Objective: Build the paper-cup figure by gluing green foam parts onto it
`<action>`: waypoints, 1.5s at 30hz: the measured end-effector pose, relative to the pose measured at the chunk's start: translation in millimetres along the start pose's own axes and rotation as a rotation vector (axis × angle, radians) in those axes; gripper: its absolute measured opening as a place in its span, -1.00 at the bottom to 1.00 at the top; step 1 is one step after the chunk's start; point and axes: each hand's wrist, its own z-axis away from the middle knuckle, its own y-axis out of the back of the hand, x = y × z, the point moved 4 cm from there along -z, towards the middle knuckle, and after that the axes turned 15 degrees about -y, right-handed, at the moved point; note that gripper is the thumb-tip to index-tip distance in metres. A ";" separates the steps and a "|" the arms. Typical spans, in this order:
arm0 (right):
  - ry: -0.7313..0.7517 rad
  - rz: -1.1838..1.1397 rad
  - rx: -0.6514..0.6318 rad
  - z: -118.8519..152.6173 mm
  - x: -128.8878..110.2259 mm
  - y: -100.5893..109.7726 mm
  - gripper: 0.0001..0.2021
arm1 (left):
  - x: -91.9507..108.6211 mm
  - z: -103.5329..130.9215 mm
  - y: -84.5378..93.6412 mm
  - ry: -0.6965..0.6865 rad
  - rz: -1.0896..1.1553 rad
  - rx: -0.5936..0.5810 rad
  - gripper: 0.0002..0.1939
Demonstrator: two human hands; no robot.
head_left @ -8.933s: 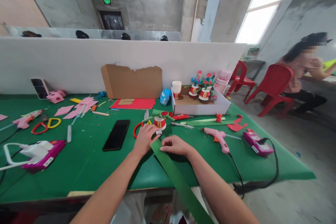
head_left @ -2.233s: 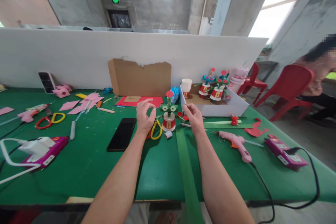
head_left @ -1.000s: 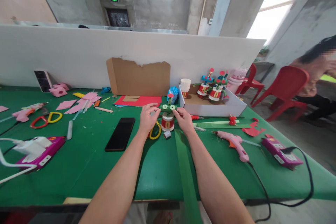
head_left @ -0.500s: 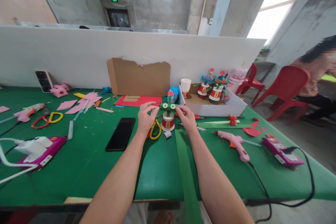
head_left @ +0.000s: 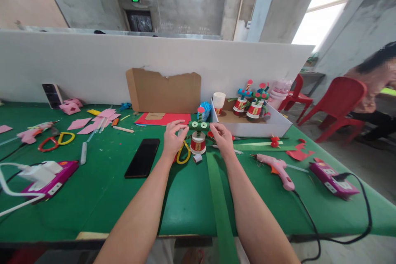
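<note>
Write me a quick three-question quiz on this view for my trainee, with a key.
1. True or false: the black phone nearest the left forearm stands upright.
2. What stands between the left hand and the right hand? A) a glue gun B) a paper-cup figure C) a power strip
3. Fill in: the blue-headed figure stands in the ____-sided box.
Key: 1. False, that black phone lies flat. 2. B. 3. White.

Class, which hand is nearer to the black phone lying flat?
Left. The left hand is right of the black phone; the right hand is farther right, beyond the paper-cup figure.
</note>
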 end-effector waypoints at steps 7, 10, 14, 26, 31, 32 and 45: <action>0.068 0.053 -0.057 -2.2 4.4 -2.7 -0.78 | 1.6 0.6 -2.9 -0.045 -0.011 -0.028 -0.92; 0.082 0.072 -0.074 -2.7 4.8 -2.2 -0.81 | 2.0 0.5 -1.2 -0.069 0.000 -0.023 -0.92; 0.087 0.094 -0.087 -3.0 5.6 -1.9 -0.84 | 2.9 -0.1 0.1 -0.085 0.004 -0.049 -0.92; 0.046 0.077 -0.079 -2.0 4.4 -2.6 -0.79 | 3.4 -0.8 1.0 -0.103 -0.002 -0.049 -0.95; -0.015 0.033 -0.046 -0.3 1.0 -0.8 -0.72 | 3.1 -1.5 1.7 -0.099 -0.002 -0.055 -0.96; -0.028 0.024 -0.032 0.1 -0.1 0.3 -0.71 | 3.0 -1.6 1.8 -0.092 -0.004 -0.059 -0.95; -0.134 -0.037 0.086 -3.0 -1.5 11.9 -0.56 | 3.8 -4.9 10.5 -0.020 0.052 -0.016 -0.85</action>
